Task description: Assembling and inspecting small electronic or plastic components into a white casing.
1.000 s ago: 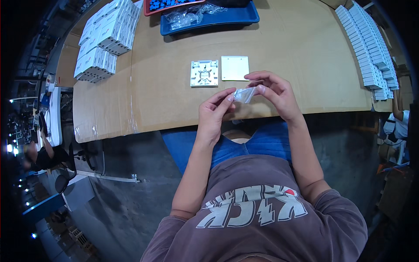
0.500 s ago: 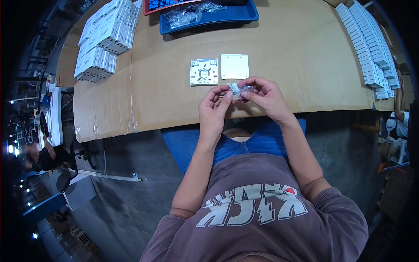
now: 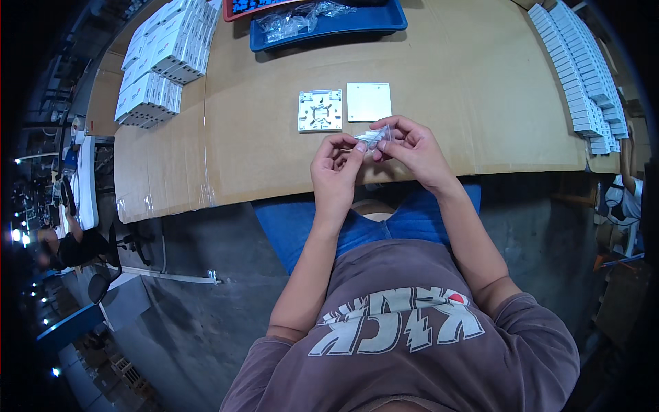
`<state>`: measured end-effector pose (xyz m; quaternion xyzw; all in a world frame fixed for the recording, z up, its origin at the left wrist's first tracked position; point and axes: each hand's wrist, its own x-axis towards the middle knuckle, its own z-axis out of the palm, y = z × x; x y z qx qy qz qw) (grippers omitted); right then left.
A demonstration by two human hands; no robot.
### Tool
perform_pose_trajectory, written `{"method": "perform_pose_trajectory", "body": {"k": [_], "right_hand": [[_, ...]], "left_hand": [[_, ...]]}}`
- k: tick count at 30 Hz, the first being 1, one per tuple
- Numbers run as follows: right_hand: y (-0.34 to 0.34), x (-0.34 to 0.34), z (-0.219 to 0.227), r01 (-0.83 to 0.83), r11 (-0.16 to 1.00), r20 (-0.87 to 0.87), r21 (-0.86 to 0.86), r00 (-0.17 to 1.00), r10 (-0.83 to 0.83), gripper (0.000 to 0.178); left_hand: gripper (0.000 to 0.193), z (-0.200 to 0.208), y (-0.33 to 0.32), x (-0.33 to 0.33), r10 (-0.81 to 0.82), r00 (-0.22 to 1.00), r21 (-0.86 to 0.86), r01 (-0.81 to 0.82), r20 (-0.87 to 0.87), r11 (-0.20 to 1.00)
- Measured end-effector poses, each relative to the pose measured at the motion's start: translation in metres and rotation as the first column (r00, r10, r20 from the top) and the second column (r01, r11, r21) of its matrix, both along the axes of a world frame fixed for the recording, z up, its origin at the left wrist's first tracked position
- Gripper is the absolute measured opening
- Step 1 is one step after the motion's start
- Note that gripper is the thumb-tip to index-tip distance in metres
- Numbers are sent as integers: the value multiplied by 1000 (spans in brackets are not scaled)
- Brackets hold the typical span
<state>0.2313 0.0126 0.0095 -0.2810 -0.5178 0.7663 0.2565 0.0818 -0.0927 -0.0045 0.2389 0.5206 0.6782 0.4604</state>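
Both my hands hold a small clear plastic bag (image 3: 373, 139) of little parts just above the near edge of the cardboard-covered table (image 3: 453, 82). My left hand (image 3: 336, 172) pinches the bag's left end, and my right hand (image 3: 412, 147) grips its right end. Right behind the hands lie two white square plastic pieces side by side: an open base with inner ribs (image 3: 320, 110) on the left and a plain flat cover (image 3: 368, 101) on the right.
A blue tray (image 3: 357, 24) with clear bags sits at the table's far edge, next to a red tray (image 3: 237, 10). Stacks of white boxes (image 3: 161, 62) fill the far left. A long row of white pieces (image 3: 576, 75) runs along the right side.
My hands with the small bag have moved slightly up, closer to the two white square pieces. The bag is now more bunched between my fingers.
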Motion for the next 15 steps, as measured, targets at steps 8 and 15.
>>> {"method": "perform_pose_trajectory", "body": {"k": [8, 15], "right_hand": [[-1, -2, -4, 64, 997, -5, 43, 998, -64, 33], [-2, -2, -6, 15, 999, -32, 46, 999, -14, 37]], "left_hand": [[29, -3, -2, -4, -92, 984, 32, 98, -151, 995], [27, 0, 0, -1, -23, 997, 31, 20, 71, 999]]}}
